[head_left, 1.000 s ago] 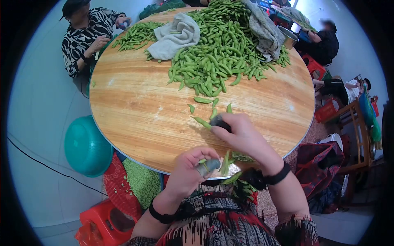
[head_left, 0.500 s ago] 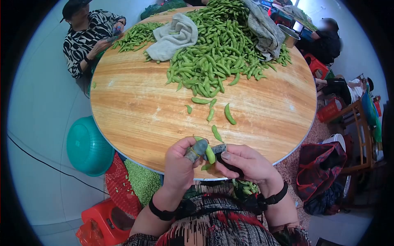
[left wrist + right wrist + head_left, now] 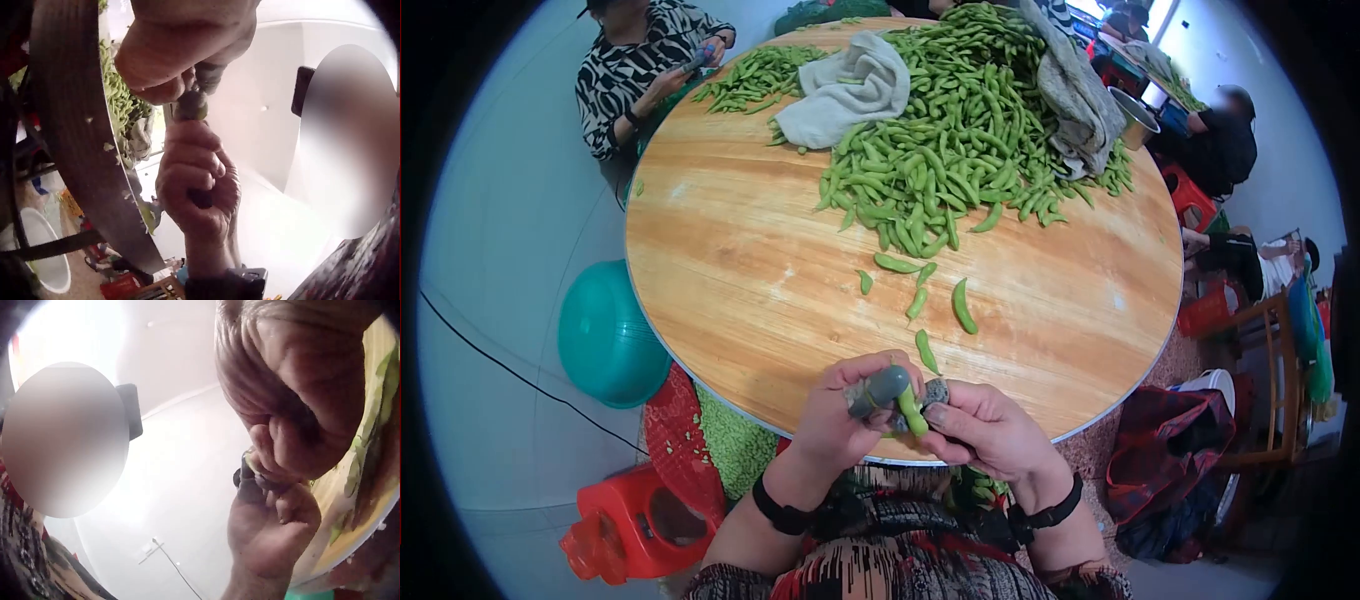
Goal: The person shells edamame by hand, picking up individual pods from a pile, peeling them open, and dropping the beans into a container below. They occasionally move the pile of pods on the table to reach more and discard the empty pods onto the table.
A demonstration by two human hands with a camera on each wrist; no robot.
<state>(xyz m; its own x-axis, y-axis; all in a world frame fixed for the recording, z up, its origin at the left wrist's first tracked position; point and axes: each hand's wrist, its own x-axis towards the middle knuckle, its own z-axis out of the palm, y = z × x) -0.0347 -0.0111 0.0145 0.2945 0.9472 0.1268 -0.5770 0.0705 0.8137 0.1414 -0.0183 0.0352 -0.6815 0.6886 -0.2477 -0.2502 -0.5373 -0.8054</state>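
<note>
My left hand [image 3: 832, 415] holds a green soybean pod [image 3: 913, 411] over the near table edge, its thumb in a grey rubber cover [image 3: 885, 388]. Against the pod's other side, my right hand [image 3: 992, 430] pinches with curled fingers, a speckled grey wrap [image 3: 936, 391] on a finger. Both hands meet at the pod, which is mostly hidden by fingers in the wrist views. Something dark [image 3: 201, 198] shows inside the curled right fingers in the left wrist view. Several loose pods [image 3: 965, 306] lie just beyond the hands.
A big heap of pods [image 3: 945, 150] covers the far side of the round wooden table [image 3: 730, 260], with cloths [image 3: 855, 90] on it. Shelled beans [image 3: 740, 445] fill a container at lower left, near a teal basin [image 3: 605, 335] and red stool [image 3: 645, 520]. Other people sit around.
My right hand came back from the loose pods to meet my left hand, leaving pods on the table. Since half a second ago, both hands have stayed together and the pod has shifted slightly between them.
</note>
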